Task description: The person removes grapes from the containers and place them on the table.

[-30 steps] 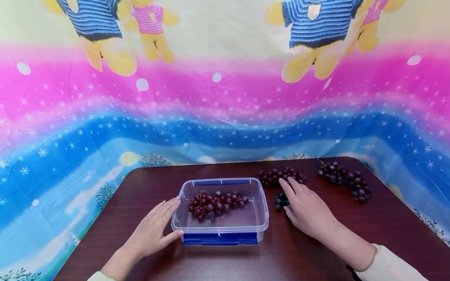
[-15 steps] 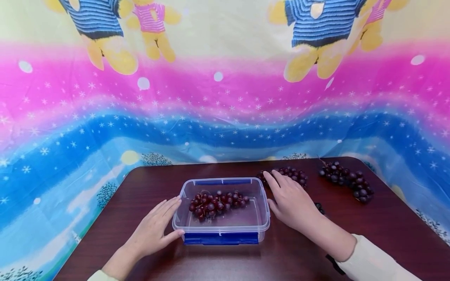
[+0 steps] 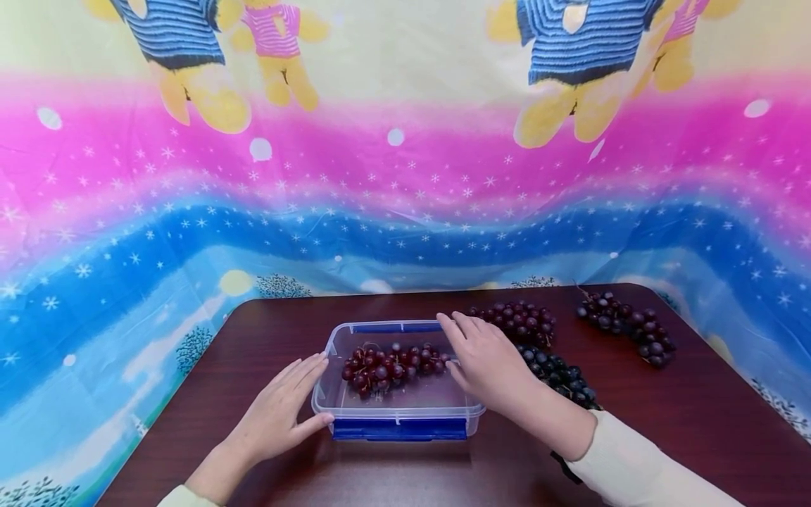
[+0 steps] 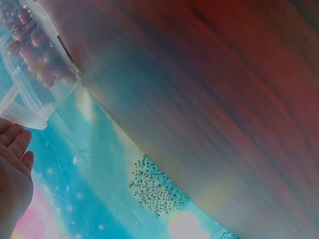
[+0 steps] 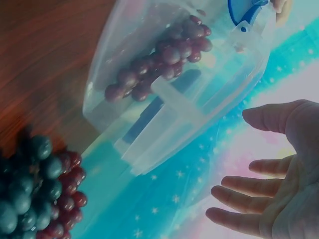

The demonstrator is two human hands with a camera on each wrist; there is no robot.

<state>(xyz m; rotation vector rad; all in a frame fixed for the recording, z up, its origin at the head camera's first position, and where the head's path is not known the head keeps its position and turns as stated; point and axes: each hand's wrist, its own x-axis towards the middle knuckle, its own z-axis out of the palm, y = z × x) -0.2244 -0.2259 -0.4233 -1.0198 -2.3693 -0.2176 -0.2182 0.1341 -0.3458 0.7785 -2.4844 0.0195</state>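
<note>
In the head view a clear plastic container (image 3: pixel 405 414) with blue clips holds a bunch of red grapes (image 3: pixel 386 370). My left hand (image 3: pixel 272 412) lies along its left side, fingers straight, fingertips at the rim. Over the right rim hovers my right hand (image 3: pixel 491 366), fingers extended and holding nothing. The right wrist view shows that hand's spread fingers (image 5: pixel 249 186) beside the container (image 5: pixel 199 109). A bunch of dark blue-black grapes (image 3: pixel 560 377) lies under the right forearm, partly hidden by it.
Behind the right hand lies another red bunch of grapes (image 3: pixel 519 320). A dark purple bunch (image 3: pixel 627 324) sits at the table's far right. The brown table (image 3: pixel 253 345) ends at a patterned cloth backdrop (image 3: pixel 405 169).
My right hand has moved left from above the blue-black grapes to over the container's right rim, uncovering more of those grapes. The left hand and container have stayed in place.
</note>
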